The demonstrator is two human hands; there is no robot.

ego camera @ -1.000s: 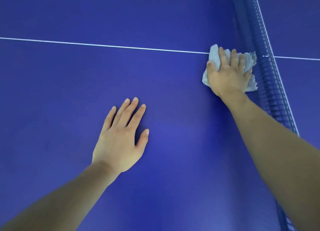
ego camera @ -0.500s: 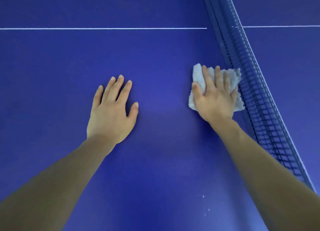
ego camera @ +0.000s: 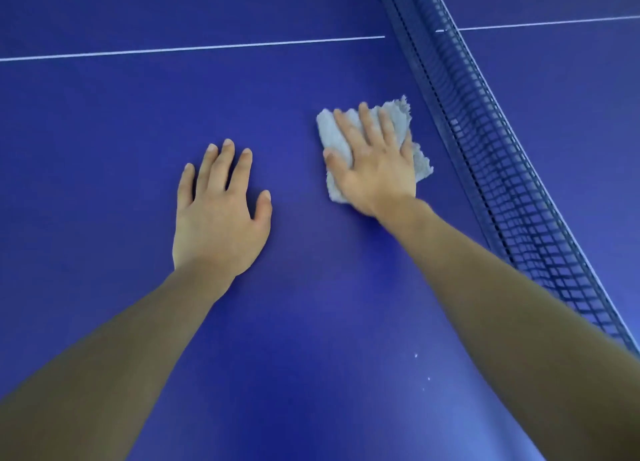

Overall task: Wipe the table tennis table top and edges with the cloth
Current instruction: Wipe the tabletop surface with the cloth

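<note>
The blue table tennis table top [ego camera: 104, 131] fills the view. A folded pale grey cloth [ego camera: 332, 135] lies flat on it, a short way left of the net. My right hand [ego camera: 374, 163] presses down on the cloth with straight fingers spread over it. My left hand [ego camera: 218, 211] rests flat on the bare table top to the left of the cloth, fingers straight and slightly apart.
A dark blue net [ego camera: 498, 170] runs diagonally from the top middle to the right edge. A white centre line [ego camera: 190, 48] crosses the table beyond my hands. A few small white specks [ego camera: 415, 355] lie on the surface near my right forearm.
My right hand has drawn the cloth back along the net from the white line toward me. My left hand stays flat on the table.
</note>
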